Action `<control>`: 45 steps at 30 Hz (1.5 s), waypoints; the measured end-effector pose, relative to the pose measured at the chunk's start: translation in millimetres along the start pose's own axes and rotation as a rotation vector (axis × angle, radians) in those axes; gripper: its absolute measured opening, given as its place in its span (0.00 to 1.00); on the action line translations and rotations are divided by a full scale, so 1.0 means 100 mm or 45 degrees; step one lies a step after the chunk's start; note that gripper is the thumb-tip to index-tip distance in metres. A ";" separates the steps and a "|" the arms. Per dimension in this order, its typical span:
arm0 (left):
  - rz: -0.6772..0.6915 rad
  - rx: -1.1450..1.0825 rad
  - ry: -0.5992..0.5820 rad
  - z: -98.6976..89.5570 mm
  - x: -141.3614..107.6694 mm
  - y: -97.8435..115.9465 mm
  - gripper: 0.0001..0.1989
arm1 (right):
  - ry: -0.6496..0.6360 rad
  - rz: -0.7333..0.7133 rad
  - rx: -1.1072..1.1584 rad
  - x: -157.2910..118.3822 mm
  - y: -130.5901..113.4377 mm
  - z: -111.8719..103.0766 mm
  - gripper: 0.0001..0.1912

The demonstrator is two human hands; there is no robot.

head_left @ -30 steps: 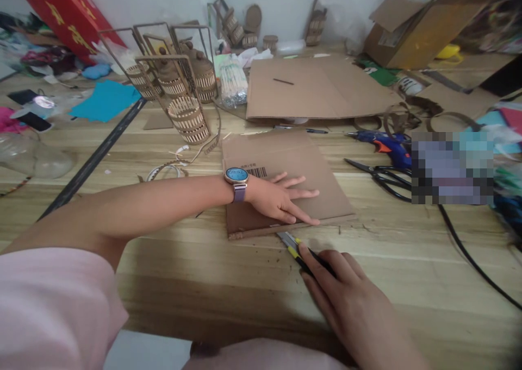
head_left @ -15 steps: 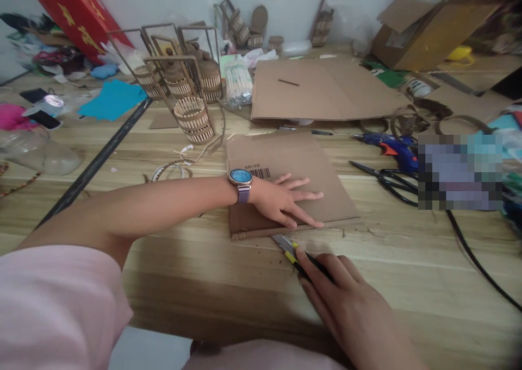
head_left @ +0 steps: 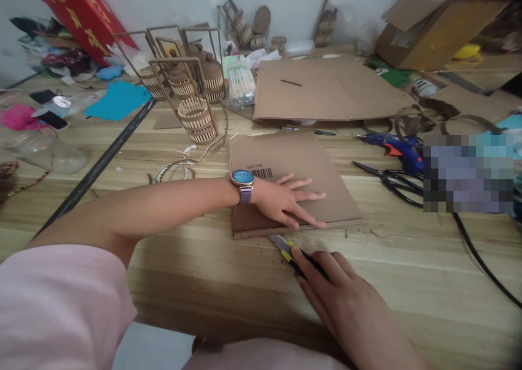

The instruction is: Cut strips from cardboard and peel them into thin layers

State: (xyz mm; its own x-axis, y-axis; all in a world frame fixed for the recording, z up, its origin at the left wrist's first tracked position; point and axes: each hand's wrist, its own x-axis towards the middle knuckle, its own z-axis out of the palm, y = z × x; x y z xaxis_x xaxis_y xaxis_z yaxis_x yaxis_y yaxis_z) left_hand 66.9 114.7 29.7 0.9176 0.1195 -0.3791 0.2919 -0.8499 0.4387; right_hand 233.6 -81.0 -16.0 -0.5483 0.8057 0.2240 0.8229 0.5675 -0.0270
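A brown cardboard piece (head_left: 326, 169) with a printed barcode lies flat on the wooden table. My left hand (head_left: 281, 201) rests on it with the fingers spread, a watch (head_left: 242, 178) on the wrist. Below the near edge of the cardboard, my right hand (head_left: 342, 283) grips a black and yellow utility knife (head_left: 290, 253). Its blade is out and points up and left, close to that edge; whether it touches the cardboard I cannot tell. Small crumbs of cardboard are scattered around the blade.
Black scissors (head_left: 402, 188) and a blue glue gun (head_left: 397, 150) lie to the right. Behind is a larger cardboard sheet (head_left: 326, 90). Small slatted baskets with tall handles (head_left: 198, 120) stand back left, near a black metal strip (head_left: 101, 161). An open carton (head_left: 428, 33) is at the back right.
The knife blade has moved slightly left along the cardboard's near edge. My left hand stays spread on the cardboard. The whole view has shifted a little.
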 end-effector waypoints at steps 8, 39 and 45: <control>0.002 -0.056 0.070 0.01 -0.01 0.00 0.24 | 0.032 -0.020 0.021 0.01 0.00 0.02 0.22; -0.023 -0.007 0.047 0.02 0.00 -0.01 0.25 | 0.097 -0.165 0.003 0.16 -0.18 0.05 0.21; -0.053 0.162 0.150 0.08 -0.07 0.19 0.26 | 0.196 -0.174 0.095 0.09 -0.13 0.04 0.19</control>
State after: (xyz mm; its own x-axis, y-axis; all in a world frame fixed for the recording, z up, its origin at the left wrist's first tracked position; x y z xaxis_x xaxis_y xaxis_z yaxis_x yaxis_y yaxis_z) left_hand 64.2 93.4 34.6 0.9330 0.2089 -0.2932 0.3006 -0.9003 0.3149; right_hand 217.7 -80.9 -17.5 -0.6202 0.6884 0.3761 0.7261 0.6853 -0.0570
